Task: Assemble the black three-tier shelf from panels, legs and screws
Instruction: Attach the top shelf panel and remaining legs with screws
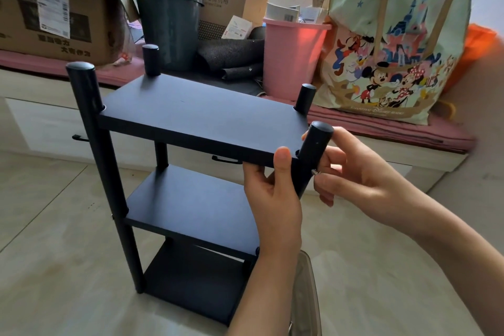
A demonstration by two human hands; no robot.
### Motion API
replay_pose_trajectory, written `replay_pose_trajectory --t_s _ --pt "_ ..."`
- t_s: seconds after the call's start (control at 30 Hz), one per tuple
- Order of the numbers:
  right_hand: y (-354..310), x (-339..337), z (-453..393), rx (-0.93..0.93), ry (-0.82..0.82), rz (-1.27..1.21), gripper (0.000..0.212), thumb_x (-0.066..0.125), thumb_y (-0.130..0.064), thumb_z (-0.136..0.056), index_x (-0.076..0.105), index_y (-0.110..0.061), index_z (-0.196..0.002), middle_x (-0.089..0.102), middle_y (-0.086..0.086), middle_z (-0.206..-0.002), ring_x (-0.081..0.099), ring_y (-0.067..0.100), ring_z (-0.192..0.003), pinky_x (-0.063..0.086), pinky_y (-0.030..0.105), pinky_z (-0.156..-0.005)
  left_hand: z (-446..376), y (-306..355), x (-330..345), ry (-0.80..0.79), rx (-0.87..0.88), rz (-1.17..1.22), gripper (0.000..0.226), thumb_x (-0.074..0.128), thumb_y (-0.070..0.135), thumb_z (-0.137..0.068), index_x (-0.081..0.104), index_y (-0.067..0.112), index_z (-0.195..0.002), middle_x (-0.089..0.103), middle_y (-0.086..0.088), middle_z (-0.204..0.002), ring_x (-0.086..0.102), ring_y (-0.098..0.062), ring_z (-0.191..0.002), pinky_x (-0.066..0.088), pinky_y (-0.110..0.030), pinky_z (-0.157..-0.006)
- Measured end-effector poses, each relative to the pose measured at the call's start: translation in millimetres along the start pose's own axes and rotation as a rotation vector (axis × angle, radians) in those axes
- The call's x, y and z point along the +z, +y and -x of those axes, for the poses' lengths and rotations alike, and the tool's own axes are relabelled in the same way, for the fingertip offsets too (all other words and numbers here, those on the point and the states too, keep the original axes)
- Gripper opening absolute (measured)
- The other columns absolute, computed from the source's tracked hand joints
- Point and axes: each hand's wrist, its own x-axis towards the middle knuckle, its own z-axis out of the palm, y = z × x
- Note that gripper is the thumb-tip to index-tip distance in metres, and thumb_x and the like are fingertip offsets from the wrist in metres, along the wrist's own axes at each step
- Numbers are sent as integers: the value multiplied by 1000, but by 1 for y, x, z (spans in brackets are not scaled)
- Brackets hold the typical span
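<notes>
Black three-tier panel shelf [191, 172] stands upright on the floor. My left hand [272, 199] pinches the top black panel [201, 114] at its near-right corner; my right hand [362, 172] pinches a small silver screw [314, 171] against the round black leg [313, 150]. Judged stiff and light but wobbly; best steadied at the corner joint.

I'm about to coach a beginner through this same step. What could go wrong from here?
1. The small screw is only pinched by the right hand against the near right leg; it could slip and drop to the floor.
2. The left hand alone steadies the top panel at that corner; if it shifts, the screw may go in crooked.
</notes>
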Motion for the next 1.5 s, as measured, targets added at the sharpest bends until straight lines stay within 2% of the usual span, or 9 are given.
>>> replay_pose_trajectory --t_s 0.13,0.27,0.43,0.6,0.73,0.9,1.17,1.33,1.5 --pt "3 -4 -2 -1 -1 48 41 60 -13 -93 46 -27 -128 55 7 -77 47 24 -65 46 31 -56 0 0 0 3 -3 1 34 57 50 -85 55 42 -118 70 20 -113 67 0 -105 52 -11 -81" --pt "7 -5 -2 4 25 108 44 60 -17 -89 47 -31 -129 47 16 -76 45 23 -65 45 23 -60 0 -1 0 6 -8 -10 34 57 53 -83 55 43 -116 70 21 -114 67 0 -105 52 -12 -82" --pt "4 -10 -3 24 3 165 46 63 -24 -91 45 -32 -133 50 4 -74 48 13 -66 45 19 -63 0 -2 0 21 -8 -13 38 58 59 -79 57 44 -114 71 17 -115 68 -2 -106 53 -13 -82" --pt "5 -8 0 37 48 257 56 63 -36 -83 45 -37 -136 58 3 -84 55 23 -74 53 32 -65 -1 -3 -1 24 -6 -15 44 59 65 -76 57 45 -115 70 17 -116 67 -2 -109 52 -12 -84" --pt "4 -10 -3 52 60 247 54 67 -40 -77 50 -40 -128 56 -7 -83 53 10 -72 54 38 -67 -1 -3 -1 24 3 -28 39 58 63 -80 58 45 -115 70 18 -116 66 -2 -110 51 -11 -85" --pt "6 -14 -5 75 23 175 60 66 -35 -80 48 -36 -137 61 7 -98 58 9 -72 50 22 -68 -1 -3 -1 17 -10 -28 41 57 63 -79 58 43 -115 70 16 -118 66 -3 -110 52 -12 -87" --pt "13 -3 0 64 73 92 43 64 -31 -87 54 -31 -129 59 11 -94 54 11 -71 46 21 -68 -1 -2 -1 22 -2 -36 33 56 62 -80 57 47 -110 69 29 -108 65 8 -104 48 -4 -77" --pt "9 0 -3 56 14 -1 45 62 -17 -88 49 -18 -131 46 32 -107 49 39 -83 47 28 -68 -1 -4 -2 14 4 -44 35 57 61 -81 58 46 -113 70 23 -115 65 1 -111 51 -11 -87" --pt "5 0 -4 51 -40 -57 46 61 -18 -93 45 -29 -134 47 31 -110 52 18 -85 47 33 -66 -4 -4 -4 23 -2 -59 36 59 62 -80 60 44 -111 71 14 -117 66 -6 -113 54 -27 -97"
